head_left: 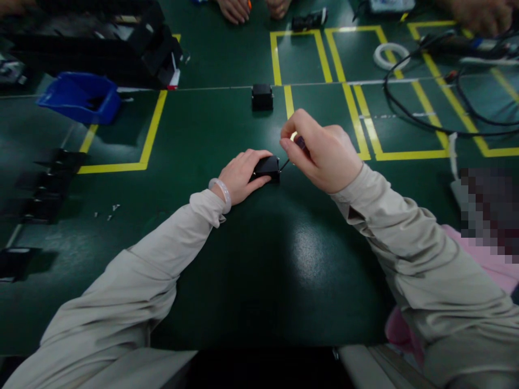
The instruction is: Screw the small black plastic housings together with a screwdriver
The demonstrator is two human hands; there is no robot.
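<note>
My left hand grips a small black box-shaped part on the green table, fingers over its far side and thumb along its near side. In my right hand is a screwdriver, its handle mostly hidden by my closed fingers. The thin shaft slants down to the left, and its tip meets the right end of the black part, where a small screw seems to sit. A similar black box-shaped part stands farther back, touched by neither hand.
Several small screws lie on the left, near more black parts. Behind them are a blue bin and a large black crate. A white ring and black cable lie at right. Other people's hands rest across the table.
</note>
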